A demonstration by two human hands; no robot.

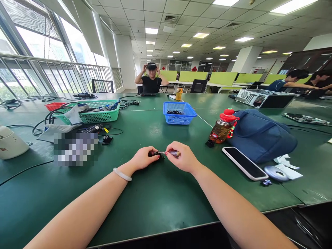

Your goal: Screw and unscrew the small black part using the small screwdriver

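My left hand (143, 158) is closed on a small black part (162, 156) just above the green table. Its exact kind is too small to make out. In my closed right hand (183, 158) is a screwdriver (176, 153) with a see-through handle, lying nearly level. Its metal shaft points left and meets the black part between my fingertips. My fingers cover much of both things. Beyond my hands stands a blue plastic basket (180, 119) with black pieces inside.
On the left are a green basket (105, 116) of cables and cloths and a small black piece (107, 139). To the right lie a phone (243, 162), a red-lidded bottle (221, 128) and a blue bag (261, 135). A person (151, 81) sits across the table (155, 207).
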